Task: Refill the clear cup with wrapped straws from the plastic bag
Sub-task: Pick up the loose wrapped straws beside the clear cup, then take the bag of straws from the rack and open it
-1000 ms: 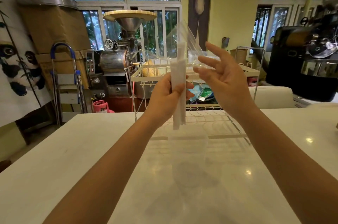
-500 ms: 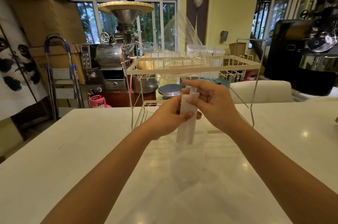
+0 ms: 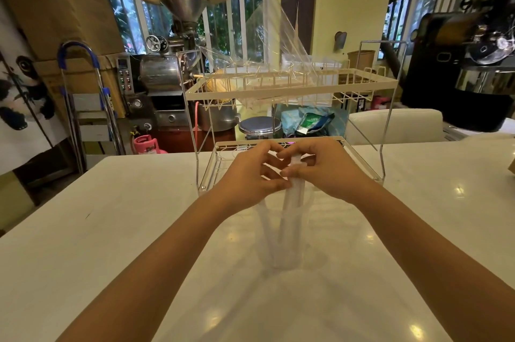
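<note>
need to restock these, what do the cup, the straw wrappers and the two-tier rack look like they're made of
Tall clear cup: seemingly thin glossy plastic, since the white table shows through its walls.
Bundle of white wrapped straws: matte, opaque wrappers, likely paper, though blur leaves it open.
Cream two-tier wire rack: thin rods, probably coated metal, with shiny bare-metal side frames.

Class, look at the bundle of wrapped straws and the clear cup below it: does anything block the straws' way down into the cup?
Nothing visible does. Both the left hand and right hand hold the wrapped straws at the top, and their lower ends already sit inside the clear cup on the white table.
</note>
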